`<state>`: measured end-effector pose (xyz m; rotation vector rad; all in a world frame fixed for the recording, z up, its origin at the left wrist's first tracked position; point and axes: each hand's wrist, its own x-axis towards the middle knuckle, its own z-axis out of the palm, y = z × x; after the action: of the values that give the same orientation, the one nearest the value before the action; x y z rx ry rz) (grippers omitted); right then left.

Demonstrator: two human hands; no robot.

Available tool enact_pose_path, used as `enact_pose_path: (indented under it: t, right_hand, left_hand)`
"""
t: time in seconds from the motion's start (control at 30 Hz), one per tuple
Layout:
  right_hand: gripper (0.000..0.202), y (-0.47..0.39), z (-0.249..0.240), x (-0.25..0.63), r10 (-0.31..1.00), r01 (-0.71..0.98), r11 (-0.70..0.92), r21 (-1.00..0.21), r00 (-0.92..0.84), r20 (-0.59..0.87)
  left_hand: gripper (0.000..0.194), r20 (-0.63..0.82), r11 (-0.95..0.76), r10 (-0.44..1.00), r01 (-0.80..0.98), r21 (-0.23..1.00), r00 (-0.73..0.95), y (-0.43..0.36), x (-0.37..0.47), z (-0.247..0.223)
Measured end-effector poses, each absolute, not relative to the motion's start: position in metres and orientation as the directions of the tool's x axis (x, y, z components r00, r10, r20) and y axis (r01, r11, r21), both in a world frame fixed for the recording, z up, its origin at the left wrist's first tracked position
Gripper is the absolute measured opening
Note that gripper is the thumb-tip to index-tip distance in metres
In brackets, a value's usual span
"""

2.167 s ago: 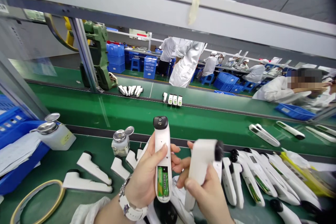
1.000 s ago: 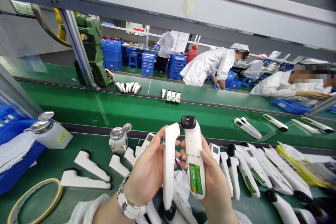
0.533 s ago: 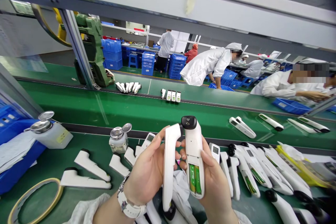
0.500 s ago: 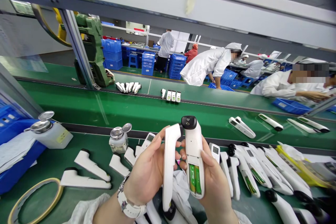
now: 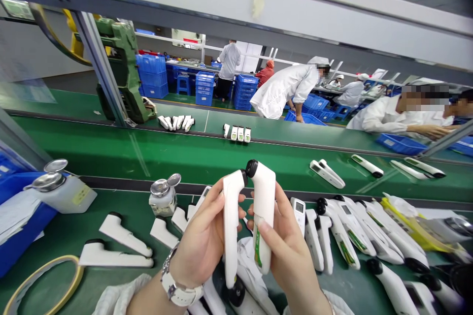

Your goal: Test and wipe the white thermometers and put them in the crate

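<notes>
Wrapped in my left hand (image 5: 203, 234) is a white infrared thermometer (image 5: 231, 221) with a black tip, held upright and seen from the side. A second infrared thermometer (image 5: 265, 192) is in my right hand (image 5: 290, 241), its battery bay uncovered with green batteries (image 5: 257, 246) showing. The thumb of that hand lies across the handle. Both black heads are close together at the top; I cannot tell whether they touch. Beneath my hands lie more thermometers and a crumpled white cloth (image 5: 251, 261).
Several thermometers (image 5: 125, 234) lie left, with a tape roll (image 5: 79, 275) and two dispenser bottles (image 5: 162, 202) (image 5: 79, 197). More thermometers (image 5: 342, 236) crowd the right beside a yellow bag (image 5: 410, 229). Across the green belt (image 5: 199, 157), people in white work near blue bins (image 5: 401, 143).
My right hand has turned its thermometer sideways, so the battery bay faces less toward me. The left hand keeps its thermometer upright. The whole view has shifted slightly.
</notes>
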<state>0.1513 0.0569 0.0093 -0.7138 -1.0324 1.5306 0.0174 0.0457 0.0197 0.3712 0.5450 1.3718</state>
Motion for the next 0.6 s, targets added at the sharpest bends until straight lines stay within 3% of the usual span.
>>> enact_pose_path:
  t: [0.3, 0.6]
  right_hand:
    - [0.062, 0.0566, 0.0154, 0.1447, 0.956, -0.446, 0.005, -0.895, -0.261, 0.136]
    - [0.065, 0.0577, 0.0143, 0.1459, 0.958, -0.439, -0.035, -0.898, -0.271, 0.095]
  left_hand:
    - [0.028, -0.187, 0.15, 0.981, -0.807, 0.571, 0.05, 0.0462, 0.0176, 0.0212]
    - [0.025, -0.195, 0.156, 0.979, -0.816, 0.557, 0.054, 0.048, 0.0163, 0.0225]
